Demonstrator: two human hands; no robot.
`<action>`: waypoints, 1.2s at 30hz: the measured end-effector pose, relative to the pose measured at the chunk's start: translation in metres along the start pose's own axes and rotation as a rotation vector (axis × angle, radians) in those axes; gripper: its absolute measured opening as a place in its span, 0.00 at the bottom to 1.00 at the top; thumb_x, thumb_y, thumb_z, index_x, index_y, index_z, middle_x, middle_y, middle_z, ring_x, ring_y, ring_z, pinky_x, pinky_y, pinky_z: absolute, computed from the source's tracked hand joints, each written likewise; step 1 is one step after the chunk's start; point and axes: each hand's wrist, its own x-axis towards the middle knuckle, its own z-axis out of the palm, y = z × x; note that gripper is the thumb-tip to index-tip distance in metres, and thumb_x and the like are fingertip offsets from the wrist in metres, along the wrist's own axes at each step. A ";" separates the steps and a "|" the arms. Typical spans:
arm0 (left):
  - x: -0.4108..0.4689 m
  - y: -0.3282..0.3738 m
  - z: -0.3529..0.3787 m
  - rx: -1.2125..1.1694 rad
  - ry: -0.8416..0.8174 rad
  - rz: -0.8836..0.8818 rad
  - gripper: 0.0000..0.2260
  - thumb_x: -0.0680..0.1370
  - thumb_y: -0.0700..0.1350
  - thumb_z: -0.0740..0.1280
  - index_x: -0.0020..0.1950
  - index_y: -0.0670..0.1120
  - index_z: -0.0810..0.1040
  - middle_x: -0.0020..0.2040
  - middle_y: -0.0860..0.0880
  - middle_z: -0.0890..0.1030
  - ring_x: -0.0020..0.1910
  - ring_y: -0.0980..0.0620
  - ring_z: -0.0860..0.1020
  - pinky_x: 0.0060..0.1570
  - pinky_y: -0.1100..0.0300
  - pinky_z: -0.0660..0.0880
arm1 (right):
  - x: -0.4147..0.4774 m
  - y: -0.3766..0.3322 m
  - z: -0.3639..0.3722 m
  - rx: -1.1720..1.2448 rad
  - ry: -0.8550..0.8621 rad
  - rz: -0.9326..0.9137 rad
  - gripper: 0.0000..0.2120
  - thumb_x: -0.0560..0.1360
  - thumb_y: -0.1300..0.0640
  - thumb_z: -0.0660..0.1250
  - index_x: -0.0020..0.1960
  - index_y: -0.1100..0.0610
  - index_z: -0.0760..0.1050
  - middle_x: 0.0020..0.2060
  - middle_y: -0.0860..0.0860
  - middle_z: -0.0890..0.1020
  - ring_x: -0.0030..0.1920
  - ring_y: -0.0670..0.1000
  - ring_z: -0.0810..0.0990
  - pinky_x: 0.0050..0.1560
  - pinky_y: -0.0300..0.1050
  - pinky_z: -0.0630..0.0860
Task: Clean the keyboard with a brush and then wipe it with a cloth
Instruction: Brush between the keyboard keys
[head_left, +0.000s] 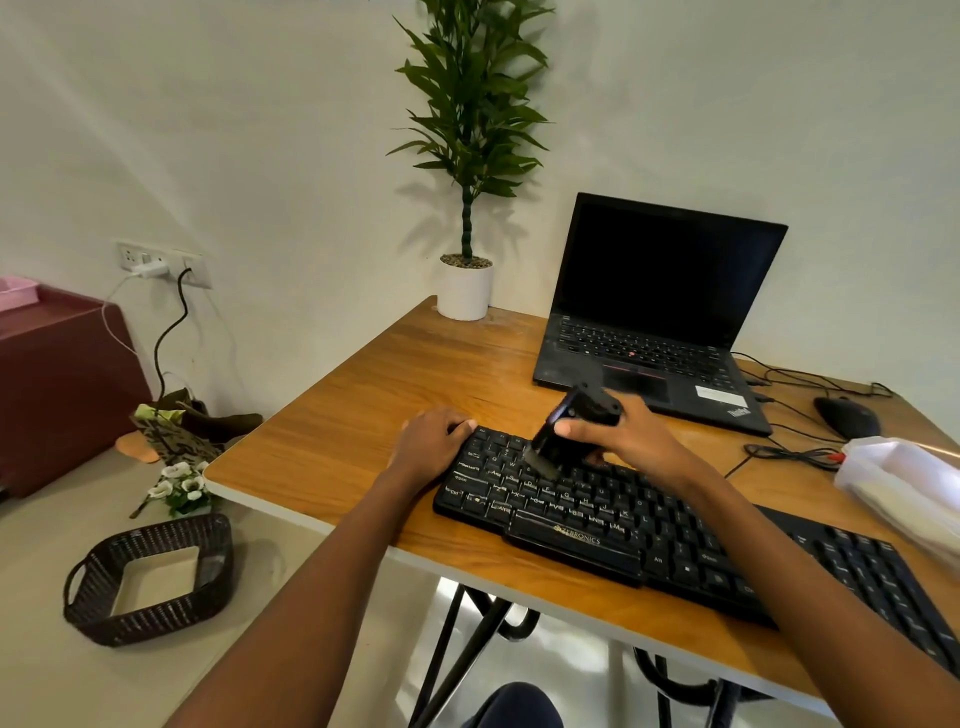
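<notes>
A black keyboard (675, 540) lies slantwise along the near edge of the wooden table (363, 431). My right hand (623, 436) grips a black brush (558, 436) over the keyboard's upper left keys, with the bristles down on the keys. My left hand (434, 441) rests on the keyboard's far left corner, with its fingers curled over the edge and its thumb on top. At the right edge of the table lies a white cloth (914, 483).
An open black laptop (660, 317) stands behind the keyboard, with a black mouse (847, 415) and cables to its right. A potted plant (465, 283) sits at the table's far corner. On the floor to the left are a dark woven basket (150, 577) and artificial flowers (179, 486).
</notes>
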 end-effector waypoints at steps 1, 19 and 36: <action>0.000 0.000 0.000 0.001 0.002 -0.002 0.15 0.80 0.53 0.58 0.57 0.46 0.80 0.58 0.47 0.79 0.58 0.47 0.74 0.64 0.44 0.66 | -0.002 0.002 0.000 -0.024 -0.010 0.020 0.12 0.69 0.52 0.71 0.47 0.59 0.76 0.36 0.51 0.81 0.30 0.45 0.78 0.30 0.35 0.72; -0.002 0.002 -0.001 0.018 0.010 0.001 0.15 0.80 0.53 0.58 0.57 0.47 0.80 0.58 0.48 0.79 0.59 0.47 0.75 0.65 0.46 0.64 | 0.006 -0.008 0.012 -0.143 0.085 -0.061 0.12 0.71 0.52 0.70 0.45 0.61 0.74 0.34 0.51 0.78 0.28 0.42 0.74 0.28 0.32 0.70; -0.003 0.004 -0.002 0.014 0.026 0.002 0.15 0.80 0.52 0.59 0.57 0.47 0.80 0.59 0.48 0.79 0.60 0.48 0.74 0.65 0.46 0.63 | -0.016 0.014 -0.016 -0.043 0.124 0.005 0.08 0.71 0.53 0.70 0.45 0.57 0.74 0.35 0.52 0.79 0.29 0.43 0.76 0.28 0.33 0.71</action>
